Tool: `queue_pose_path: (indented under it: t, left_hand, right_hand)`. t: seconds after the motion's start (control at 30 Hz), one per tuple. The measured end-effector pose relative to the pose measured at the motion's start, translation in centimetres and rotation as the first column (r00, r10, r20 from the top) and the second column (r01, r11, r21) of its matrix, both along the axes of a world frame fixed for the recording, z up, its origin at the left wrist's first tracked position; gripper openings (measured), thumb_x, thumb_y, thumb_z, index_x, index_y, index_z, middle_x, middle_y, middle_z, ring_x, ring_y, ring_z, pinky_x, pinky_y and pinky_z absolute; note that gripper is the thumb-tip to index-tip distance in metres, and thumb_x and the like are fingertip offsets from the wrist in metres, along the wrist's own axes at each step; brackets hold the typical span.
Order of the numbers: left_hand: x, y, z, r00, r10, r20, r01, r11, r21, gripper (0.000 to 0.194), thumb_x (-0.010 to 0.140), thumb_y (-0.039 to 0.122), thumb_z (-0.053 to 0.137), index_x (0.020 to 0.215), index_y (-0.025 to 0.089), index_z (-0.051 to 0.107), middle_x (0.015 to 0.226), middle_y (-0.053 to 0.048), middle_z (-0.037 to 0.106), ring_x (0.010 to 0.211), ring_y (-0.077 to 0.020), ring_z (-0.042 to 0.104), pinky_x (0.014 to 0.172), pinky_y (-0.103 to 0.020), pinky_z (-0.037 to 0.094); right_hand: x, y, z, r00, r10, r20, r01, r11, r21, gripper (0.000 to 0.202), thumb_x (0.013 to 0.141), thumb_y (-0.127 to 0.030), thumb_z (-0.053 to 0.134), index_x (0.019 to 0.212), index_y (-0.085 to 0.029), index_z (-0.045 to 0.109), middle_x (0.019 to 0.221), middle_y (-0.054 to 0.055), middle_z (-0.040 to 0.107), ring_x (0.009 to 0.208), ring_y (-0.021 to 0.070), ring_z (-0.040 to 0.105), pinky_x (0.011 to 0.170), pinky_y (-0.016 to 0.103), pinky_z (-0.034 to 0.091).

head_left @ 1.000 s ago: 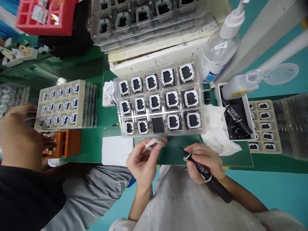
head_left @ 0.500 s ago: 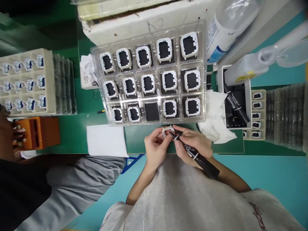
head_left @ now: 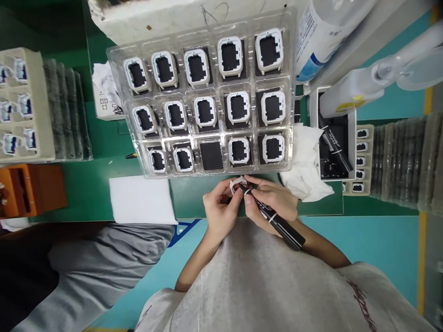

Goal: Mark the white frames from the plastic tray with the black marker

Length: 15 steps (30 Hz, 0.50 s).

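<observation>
My left hand (head_left: pixel 221 205) is closed on a white watch-case frame (head_left: pixel 235 183), held just in front of the tray's near edge. My right hand (head_left: pixel 272 200) grips a black marker pen (head_left: pixel 282 227), its tip at the frame, and the right fingertips also touch the frame's far side. Whether the tip presses on the frame is hidden by the fingers. Beyond the hands lies a clear plastic tray (head_left: pixel 204 170) with similar white frames in its pockets. One front-row pocket (head_left: pixel 212 156) shows only its black pad.
To the left are a folded white cloth (head_left: pixel 141 200), an orange holder (head_left: pixel 44 189) and a beige tray (head_left: pixel 44 138). At right are crumpled tissue (head_left: pixel 308 170), a white box (head_left: pixel 353 147) with another marker, and bottles (head_left: pixel 321 41). A co-worker's grey-clad leg (head_left: pixel 114 258) is at left.
The view has shifted, so the tray and the things on the left sit further left. Both hands keep their hold on the frame and the marker, with the frame turned slightly.
</observation>
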<state>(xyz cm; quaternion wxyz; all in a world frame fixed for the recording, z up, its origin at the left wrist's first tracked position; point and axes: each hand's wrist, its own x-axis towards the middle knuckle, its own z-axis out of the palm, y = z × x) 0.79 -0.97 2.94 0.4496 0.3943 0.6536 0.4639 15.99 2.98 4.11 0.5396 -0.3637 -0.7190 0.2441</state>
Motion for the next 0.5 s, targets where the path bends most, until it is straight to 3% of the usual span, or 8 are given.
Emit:
queue_pose_path:
  t: [0.2,0.5]
  left_hand:
    - [-0.01,0.18,-0.15,0.998,-0.016,-0.063,0.021,0.997,0.076,0.026,0.099,0.045,0.087,0.103,0.020,0.087,0.079,-0.001,0.081,0.063,-0.0132,0.069,0.061,-0.021,0.055]
    - [-0.11,0.04,-0.44,0.983,-0.052,-0.175,0.087,0.976,0.199,0.014,0.102,0.030,0.082,0.107,0.018,0.086,0.079,0.001,0.080,0.060,-0.0095,0.064,0.061,-0.017,0.054]
  right_hand:
    - [0.02,-0.17,0.01,0.999,0.004,0.039,-0.003,1.000,-0.017,0.027,0.102,-0.005,0.073,0.119,-0.025,0.066,0.094,-0.002,0.082,0.079,0.0158,0.083,0.104,0.045,0.080]
    - [-0.25,-0.35,-0.34,0.998,-0.043,0.055,0.042,0.999,0.021,0.026,0.101,-0.004,0.074,0.115,-0.024,0.068,0.086,-0.004,0.077,0.070,0.0149,0.078,0.103,0.043,0.080]
